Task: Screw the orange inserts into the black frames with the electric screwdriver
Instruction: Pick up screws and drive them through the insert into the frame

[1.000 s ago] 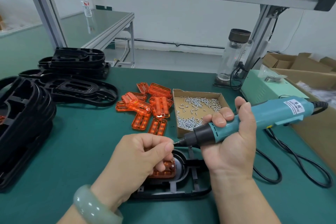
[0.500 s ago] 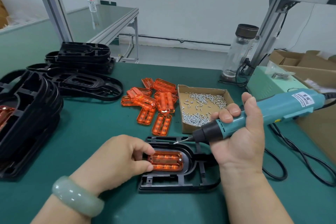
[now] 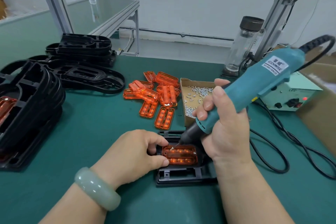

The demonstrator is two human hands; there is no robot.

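A black frame [image 3: 181, 175] lies on the green mat in front of me with an orange insert [image 3: 180, 154] seated in it. My left hand [image 3: 138, 152] pinches the insert's left end between thumb and forefinger. My right hand [image 3: 223, 127] grips the teal electric screwdriver [image 3: 258, 85], tilted down to the left. Its bit carries a screw that touches the insert's upper left corner. A second screw head shows at the insert's right end.
Loose orange inserts [image 3: 156, 96] lie in a pile beyond the frame. A cardboard tray of screws [image 3: 192, 94] sits right of them. Stacks of black frames [image 3: 31, 100] fill the left side. A power unit [image 3: 289, 100], its black cable [image 3: 272, 140] and a glass bottle [image 3: 241, 45] stand at right.
The screwdriver has swung from nearly level to pointing down, and its tip has dropped onto the insert's upper left corner. My left hand moved from the bit to the insert's left end.
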